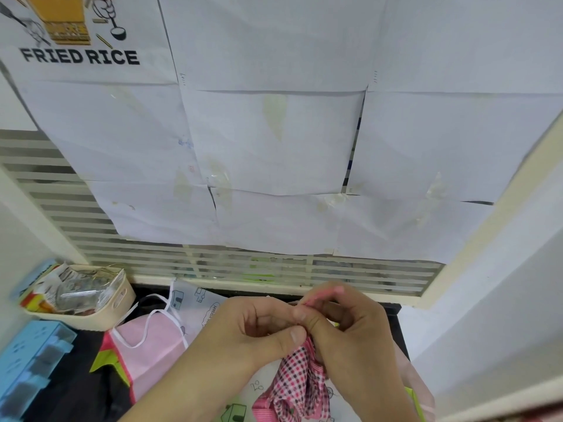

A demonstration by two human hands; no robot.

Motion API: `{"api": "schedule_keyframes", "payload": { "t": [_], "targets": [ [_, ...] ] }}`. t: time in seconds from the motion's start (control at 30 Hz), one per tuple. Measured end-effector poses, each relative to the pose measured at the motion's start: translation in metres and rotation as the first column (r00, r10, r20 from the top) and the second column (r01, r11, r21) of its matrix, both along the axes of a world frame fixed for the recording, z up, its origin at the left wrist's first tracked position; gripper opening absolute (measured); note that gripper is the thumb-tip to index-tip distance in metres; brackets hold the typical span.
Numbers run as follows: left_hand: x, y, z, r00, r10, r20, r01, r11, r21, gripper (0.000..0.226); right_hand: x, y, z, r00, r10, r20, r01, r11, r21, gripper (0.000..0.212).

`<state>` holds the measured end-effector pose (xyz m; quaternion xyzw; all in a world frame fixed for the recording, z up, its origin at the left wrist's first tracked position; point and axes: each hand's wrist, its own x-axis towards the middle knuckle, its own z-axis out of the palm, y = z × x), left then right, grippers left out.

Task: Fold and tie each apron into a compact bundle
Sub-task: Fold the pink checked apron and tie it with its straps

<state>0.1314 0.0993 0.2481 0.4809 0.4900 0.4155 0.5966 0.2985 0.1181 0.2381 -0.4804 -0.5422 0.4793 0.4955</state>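
Observation:
A pink checked apron [297,382] is bunched up below my hands, over the dark counter. My left hand [259,327] pinches its top fabric between thumb and fingers. Close against it, my right hand [353,327] pinches a pink strap [320,295] of the same apron, fingers curled. Under them lie a pale pink apron [152,345] with white ties [146,324] and a white printed apron [198,303]. The knot area between my fingers is hidden.
A cream basket [118,303] full of packets sits at the left. A blue plastic box [30,360] lies at the lower left. Paper sheets [274,147] cover the louvred window [243,269] behind. A white wall [487,330] closes the right side.

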Motion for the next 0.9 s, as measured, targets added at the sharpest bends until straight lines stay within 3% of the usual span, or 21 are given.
{"api": "schedule_keyframes", "payload": {
  "t": [0.27, 0.53, 0.77, 0.9],
  "targets": [
    [0.001, 0.003, 0.007, 0.959, 0.028, -0.281, -0.004, 0.996, 0.088, 0.021, 0.008, 0.006, 0.007, 0.986, 0.169, -0.009, -0.167, 0.964, -0.206, 0.010],
    [0.007, 0.003, 0.001, 0.975, 0.161, -0.152, -0.158, 0.987, 0.034, 0.023, 0.014, 0.007, 0.009, 0.967, 0.218, 0.130, -0.195, 0.966, -0.170, 0.026],
    [0.010, 0.002, 0.004, 0.955, 0.291, -0.060, -0.286, 0.955, 0.075, 0.016, 0.015, 0.005, 0.013, 0.967, 0.251, -0.043, -0.253, 0.932, -0.260, 0.025],
    [0.012, 0.001, 0.003, 0.913, 0.390, -0.118, -0.369, 0.915, 0.165, 0.016, 0.015, 0.005, 0.015, 0.951, 0.301, -0.072, -0.310, 0.915, -0.258, 0.014]
  ]
}}
